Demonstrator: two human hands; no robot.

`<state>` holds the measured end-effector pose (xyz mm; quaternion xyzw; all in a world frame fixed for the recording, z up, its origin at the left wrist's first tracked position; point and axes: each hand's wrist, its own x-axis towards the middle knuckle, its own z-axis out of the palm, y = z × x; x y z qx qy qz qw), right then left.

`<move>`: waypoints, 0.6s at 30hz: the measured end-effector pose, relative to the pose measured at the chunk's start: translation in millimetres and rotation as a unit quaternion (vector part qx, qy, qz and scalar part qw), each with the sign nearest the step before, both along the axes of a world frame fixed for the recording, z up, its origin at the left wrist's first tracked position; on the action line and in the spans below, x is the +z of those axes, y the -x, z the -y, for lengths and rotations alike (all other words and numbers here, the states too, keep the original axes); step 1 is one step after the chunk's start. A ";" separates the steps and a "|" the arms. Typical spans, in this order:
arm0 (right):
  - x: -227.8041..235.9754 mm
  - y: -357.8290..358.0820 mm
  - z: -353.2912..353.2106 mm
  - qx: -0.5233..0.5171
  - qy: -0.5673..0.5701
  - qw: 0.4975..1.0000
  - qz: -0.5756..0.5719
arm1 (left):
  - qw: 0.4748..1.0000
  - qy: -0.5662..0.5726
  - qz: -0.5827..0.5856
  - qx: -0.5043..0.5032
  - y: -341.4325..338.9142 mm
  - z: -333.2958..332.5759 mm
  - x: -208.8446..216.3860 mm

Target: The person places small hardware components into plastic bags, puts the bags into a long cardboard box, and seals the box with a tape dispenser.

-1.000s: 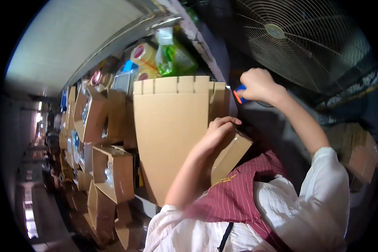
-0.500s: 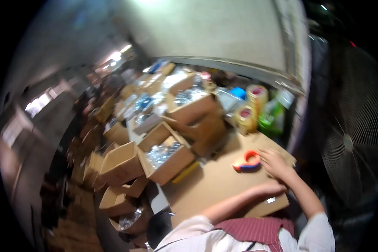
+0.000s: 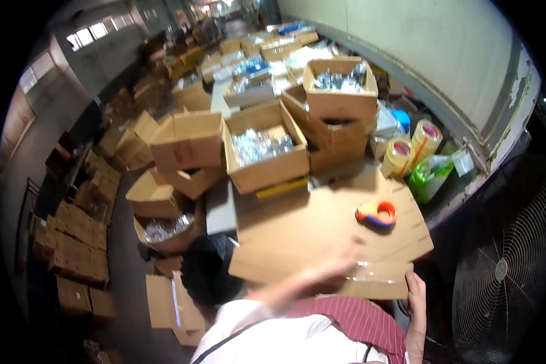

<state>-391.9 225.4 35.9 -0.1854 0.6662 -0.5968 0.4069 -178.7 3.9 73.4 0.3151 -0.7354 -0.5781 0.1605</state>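
Observation:
A flat brown cardboard box [image 3: 285, 236] lies on the table before me. My right hand [image 3: 416, 292] grips its near right edge, fingertips at the rim. Close to that edge a strip of clear tape [image 3: 373, 273] runs across the cardboard. My left hand [image 3: 347, 250] is over the cardboard, just beyond the tape strip; motion smears its fingers. Farther back on the cardboard rests an orange and blue tape dispenser [image 3: 379, 215], with neither hand on it.
An open carton [image 3: 267, 173] of clear-wrapped items stands beyond the cardboard, with another filled carton [image 3: 341, 103] behind it. Large tape rolls [image 3: 400, 158] and a green bag [image 3: 431, 178] sit at the right, by the wall. A fan [image 3: 500, 270] is at far right.
The view has swung, bringing more of the room at left into sight. My right hand has left the tape dispenser's side for the near right edge; my left hand has moved farther onto the cardboard.

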 end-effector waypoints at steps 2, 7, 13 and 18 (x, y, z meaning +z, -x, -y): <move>-9.3 8.5 -9.5 0.019 -0.012 1.000 -0.001 | 0.976 0.090 0.050 0.194 -84.9 27.2 1.5; -21.6 -21.9 -28.3 0.005 -0.077 0.995 0.056 | 0.814 0.243 0.294 0.438 -305.7 20.1 -76.1; -64.1 -80.1 -74.0 0.000 -0.190 0.973 -0.130 | 0.858 -0.052 0.095 0.502 -330.4 20.8 -113.9; -71.4 -109.6 -74.8 -0.067 -0.097 0.991 0.066 | 0.889 -0.154 -0.042 0.428 -339.8 74.6 -98.6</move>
